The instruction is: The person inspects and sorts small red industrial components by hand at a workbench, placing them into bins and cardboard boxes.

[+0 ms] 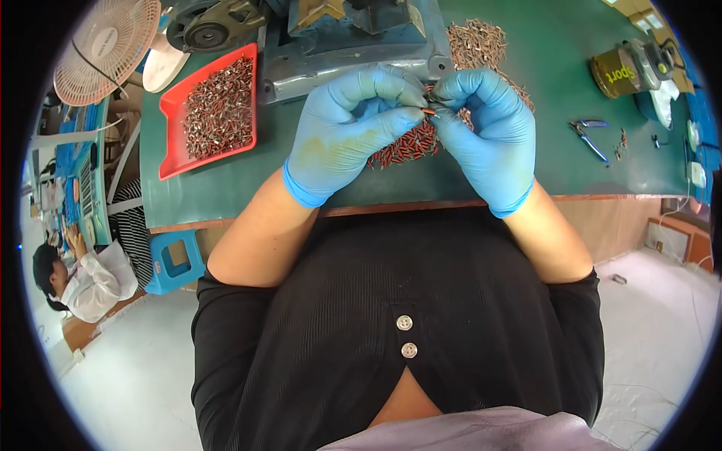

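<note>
In blue gloves, both my hands meet above the green table. My left hand (338,131) pinches a small orange-red piece (429,111) with a pale tip between thumb and fingertips. Close against it, my right hand (492,131) has its thumb and fingers pressed together; whatever lies in them is too small to make out. Beneath the hands spreads a pile of small red parts with metal ends (406,148), partly hidden by the gloves.
A red tray (171,143) of similar small metal parts stands left. Behind my hands is a heavy metal machine (353,60). More parts (477,43) lie beyond it. Blue-handled pliers (589,140) and a jar (617,74) sit right. A fan (105,49) stands far left, near another person (94,282).
</note>
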Demonstrator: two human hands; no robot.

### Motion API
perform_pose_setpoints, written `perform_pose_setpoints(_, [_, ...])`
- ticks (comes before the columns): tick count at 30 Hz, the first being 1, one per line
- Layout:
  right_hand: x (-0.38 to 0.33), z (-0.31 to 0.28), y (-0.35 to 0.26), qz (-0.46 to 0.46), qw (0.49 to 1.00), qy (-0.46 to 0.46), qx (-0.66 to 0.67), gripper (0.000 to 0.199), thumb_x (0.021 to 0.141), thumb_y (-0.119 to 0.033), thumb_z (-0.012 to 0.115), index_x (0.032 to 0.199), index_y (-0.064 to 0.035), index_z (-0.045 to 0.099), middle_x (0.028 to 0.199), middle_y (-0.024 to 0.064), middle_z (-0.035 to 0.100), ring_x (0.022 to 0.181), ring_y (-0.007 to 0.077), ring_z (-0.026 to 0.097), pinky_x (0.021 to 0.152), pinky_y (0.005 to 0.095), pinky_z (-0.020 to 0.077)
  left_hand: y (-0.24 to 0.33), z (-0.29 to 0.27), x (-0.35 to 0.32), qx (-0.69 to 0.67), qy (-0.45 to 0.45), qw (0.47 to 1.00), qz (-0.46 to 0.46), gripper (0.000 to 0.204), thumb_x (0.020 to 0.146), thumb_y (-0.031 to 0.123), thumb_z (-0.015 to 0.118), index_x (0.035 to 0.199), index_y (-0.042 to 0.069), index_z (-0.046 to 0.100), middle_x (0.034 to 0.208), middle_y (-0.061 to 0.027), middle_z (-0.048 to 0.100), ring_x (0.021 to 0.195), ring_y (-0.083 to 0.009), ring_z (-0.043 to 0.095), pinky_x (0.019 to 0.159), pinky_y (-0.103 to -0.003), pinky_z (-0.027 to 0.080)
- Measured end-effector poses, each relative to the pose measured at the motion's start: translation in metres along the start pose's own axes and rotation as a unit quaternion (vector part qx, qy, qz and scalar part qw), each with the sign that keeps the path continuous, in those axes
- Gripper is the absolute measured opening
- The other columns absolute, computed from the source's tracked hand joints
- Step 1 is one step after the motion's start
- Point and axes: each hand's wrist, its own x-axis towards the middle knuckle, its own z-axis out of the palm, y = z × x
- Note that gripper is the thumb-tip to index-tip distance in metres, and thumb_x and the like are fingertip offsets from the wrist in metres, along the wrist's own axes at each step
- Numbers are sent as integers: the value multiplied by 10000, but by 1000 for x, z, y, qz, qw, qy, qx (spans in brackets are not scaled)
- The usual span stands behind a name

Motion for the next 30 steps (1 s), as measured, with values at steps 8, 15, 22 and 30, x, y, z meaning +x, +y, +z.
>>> perform_pose_setpoints(8, [7, 5, 0, 72, 994, -6, 82, 195, 849, 78, 599, 1038, 37, 574, 950, 64, 626, 847, 99, 589, 784, 236, 488, -1, -4, 2, 13, 40, 999, 10, 159, 820, -16, 677, 974, -5, 644, 969, -51, 634, 909, -111, 596, 841, -245, 481])
perform_pose_setpoints(15, [24, 1, 6, 125, 984, -47, 116, 116, 886, 28, 585, 1002, 30, 593, 894, 61, 627, 766, 91, 585, 704, 214, 485, 2, -13, 11, -11, 59, 998, 24, 155, 828, -12, 669, 981, -12, 642, 947, -58, 650, 862, -106, 617, 790, -236, 499])
perform_pose_setpoints(22, [73, 14, 7, 94, 994, 14, 48, 71, 860, -19, 644, 919, 6, 613, 778, 9, 612, 692, 37, 547, 634, 183, 458, 16, -37, 45, 101, 224, 962, 119, 165, 843, -20, 648, 1007, -9, 638, 944, -81, 654, 814, -115, 622, 758, -249, 515])
perform_pose_setpoints(30, [132, 47, 20, -55, 982, 170, -65, 99, 829, -62, 686, 872, 12, 636, 743, 7, 637, 644, 34, 539, 610, 186, 464, 4, -51, 94, 408, 335, 783, 328, 96, 746, 8, 727, 831, 35, 689, 719, -48, 614, 569, -96, 557, 537, -221, 443])
